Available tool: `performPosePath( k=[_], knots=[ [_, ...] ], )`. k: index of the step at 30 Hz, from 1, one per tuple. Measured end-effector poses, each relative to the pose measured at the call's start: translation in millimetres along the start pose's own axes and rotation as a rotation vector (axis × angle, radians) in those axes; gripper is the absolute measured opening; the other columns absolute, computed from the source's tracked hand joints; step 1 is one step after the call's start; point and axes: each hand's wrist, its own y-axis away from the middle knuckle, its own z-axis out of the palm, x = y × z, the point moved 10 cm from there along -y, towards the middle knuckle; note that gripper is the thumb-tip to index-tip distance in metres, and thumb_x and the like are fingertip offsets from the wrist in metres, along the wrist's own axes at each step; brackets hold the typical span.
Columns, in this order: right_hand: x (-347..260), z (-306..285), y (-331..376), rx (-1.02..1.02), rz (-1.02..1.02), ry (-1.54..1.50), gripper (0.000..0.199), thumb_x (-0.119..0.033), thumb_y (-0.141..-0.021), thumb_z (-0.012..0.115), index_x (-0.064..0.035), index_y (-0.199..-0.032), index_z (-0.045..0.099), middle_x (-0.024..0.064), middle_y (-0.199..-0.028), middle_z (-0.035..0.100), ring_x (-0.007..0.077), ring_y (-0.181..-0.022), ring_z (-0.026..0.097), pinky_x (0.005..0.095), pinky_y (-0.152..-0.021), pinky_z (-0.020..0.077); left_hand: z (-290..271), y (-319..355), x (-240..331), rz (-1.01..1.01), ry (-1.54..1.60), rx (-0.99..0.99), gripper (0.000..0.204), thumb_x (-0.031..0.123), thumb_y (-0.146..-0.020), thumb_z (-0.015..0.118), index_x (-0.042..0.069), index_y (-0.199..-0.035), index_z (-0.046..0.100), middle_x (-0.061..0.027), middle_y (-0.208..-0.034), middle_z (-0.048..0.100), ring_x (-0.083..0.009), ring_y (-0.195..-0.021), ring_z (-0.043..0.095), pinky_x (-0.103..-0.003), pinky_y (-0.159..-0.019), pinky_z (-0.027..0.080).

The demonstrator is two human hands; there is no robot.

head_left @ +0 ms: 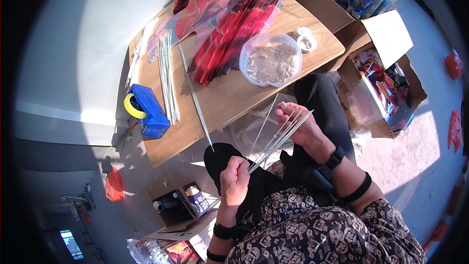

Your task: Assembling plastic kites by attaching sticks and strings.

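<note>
The person sits at the near edge of a low wooden tabletop [229, 95] and holds a bundle of thin white sticks [281, 137] over their lap, off the board and just below its near edge. The left hand [234, 181] is closed in a fist around the lower ends of the sticks, and the right hand [298, 124] is closed around their upper part, so the bundle slants up to the right between the two hands, its tips fanning out past the right fingers. On the tabletop, a clear plastic tub [270, 58] of small pale pieces stands near the right edge, with a small roll of clear tape [307, 39] just beyond it toward the far right corner. Red folded paper fans [229, 14] lie spread across the far side. More white sticks [167, 76] lie in a loose row toward the left edge, and a blue tape dispenser [146, 110] with a yellow roll sits at the near left corner.
</note>
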Motion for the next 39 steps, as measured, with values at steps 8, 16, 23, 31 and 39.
performPosePath(
  k=[8, 16, 23, 31, 39],
  knots=[
    [-11, 32, 2, -0.191, -0.054, -0.203, 0.019, -0.01, -0.091, 0.055, 0.0062, -0.101, 0.056, 0.0099, -0.086, 0.059, 0.0114, -0.069, 0.053, 0.0223, -0.059, 0.0465, 5, 0, 1, 0.024, -0.017, -0.038, 0.008, 0.008, -0.094, 0.051, 0.002, -0.089, 0.052, 0.0003, -0.063, 0.047, -0.0058, -0.051, 0.045, -0.022, -0.046, 0.037],
    [-18, 23, 5, -0.097, -0.09, -0.287, 0.02, -0.008, -0.091, 0.055, 0.0072, -0.104, 0.056, 0.011, -0.088, 0.059, 0.0123, -0.071, 0.054, 0.0215, -0.061, 0.0483, 6, 0, -5, 0.013, -0.056, -0.039, 0.005, 0.004, -0.091, 0.052, 0.0, -0.089, 0.053, -0.0037, -0.065, 0.05, -0.0077, -0.054, 0.048, -0.024, -0.05, 0.041],
    [-16, 20, 5, -0.025, -0.129, -0.236, 0.018, -0.01, -0.089, 0.059, 0.0049, -0.098, 0.059, 0.0046, -0.075, 0.055, 0.0104, -0.066, 0.05, 0.0225, -0.057, 0.0446, 8, 0, -5, 0.004, -0.064, -0.067, 0.005, 0.005, -0.092, 0.052, 0.0, -0.089, 0.053, -0.0039, -0.065, 0.05, -0.0076, -0.054, 0.047, -0.024, -0.05, 0.04],
    [-19, 20, 8, 0.03, -0.143, -0.105, 0.017, -0.01, -0.087, 0.062, 0.0044, -0.096, 0.061, 0.0027, -0.073, 0.054, 0.0094, -0.064, 0.047, 0.0233, -0.057, 0.042, 10, 0, -4, 0.03, -0.059, -0.066, 0.005, 0.005, -0.092, 0.052, 0.0, -0.089, 0.053, -0.003, -0.064, 0.049, -0.0071, -0.053, 0.047, -0.024, -0.049, 0.04],
    [-11, 29, 2, -0.104, -0.099, 0.244, 0.014, -0.009, -0.086, 0.062, 0.0022, -0.095, 0.063, 0.0031, -0.076, 0.059, 0.0087, -0.064, 0.051, 0.0216, -0.06, 0.044, 10, 0, -9, -0.048, 0.061, -0.078, 0.015, 0.013, -0.096, 0.049, 0.002, -0.086, 0.053, 0.0004, -0.063, 0.047, -0.0059, -0.052, 0.045, -0.022, -0.046, 0.036]
  ],
)
